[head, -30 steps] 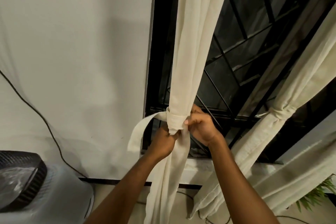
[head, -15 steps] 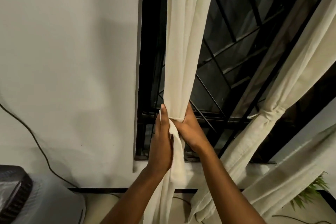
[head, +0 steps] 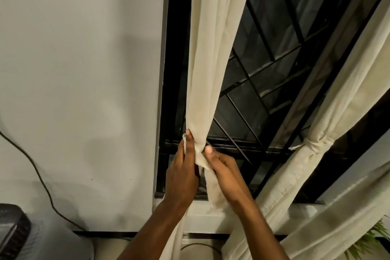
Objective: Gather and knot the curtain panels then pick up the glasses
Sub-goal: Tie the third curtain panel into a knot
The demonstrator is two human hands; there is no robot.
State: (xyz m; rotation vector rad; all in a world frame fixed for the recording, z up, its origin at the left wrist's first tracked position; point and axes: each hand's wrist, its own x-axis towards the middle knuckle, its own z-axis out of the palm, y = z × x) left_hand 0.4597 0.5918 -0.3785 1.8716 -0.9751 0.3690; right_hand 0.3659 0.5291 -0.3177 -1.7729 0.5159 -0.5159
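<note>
Both hands pinch the cloth tie (head: 200,157) at the gathered curtain (head: 207,59): left hand (head: 183,172) flat against the bunch, fingers pressed together, right hand (head: 224,172) gripping the tie's tail. The curtain hangs before the dark window (head: 263,65); a second curtain (head: 316,148), knotted, hangs right.

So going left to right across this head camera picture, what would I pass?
Dark fan grille → black cable on the white wall → left hand → right hand, both gripping the gathered curtain panel → already tied curtain panel → green plant.
</note>
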